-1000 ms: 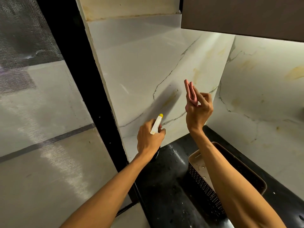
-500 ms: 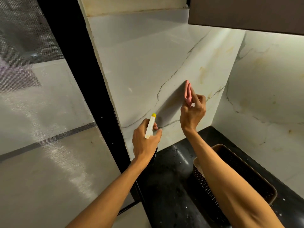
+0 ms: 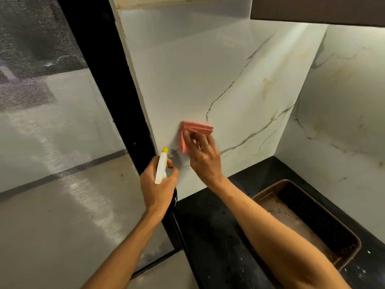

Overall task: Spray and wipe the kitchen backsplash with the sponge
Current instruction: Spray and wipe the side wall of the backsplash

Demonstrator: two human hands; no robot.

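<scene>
White veined backsplash [image 3: 187, 80] over black counter [image 3: 218, 236]. Pink sponge [image 3: 198, 128] flat against it near left edge, pressed by right hand [image 3: 205, 161], fingers extended. Left hand [image 3: 156, 188] curled round spray bottle [image 3: 161, 170], long axis near upright, yellow tip up toward wall.

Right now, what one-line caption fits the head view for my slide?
The right hand presses a pink sponge on the backsplash; the left hand grips a spray bottle.

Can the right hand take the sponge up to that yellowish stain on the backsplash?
Probably yes: the right hand presses the sponge on the backsplash; only bare marble lies before the stain.
</scene>
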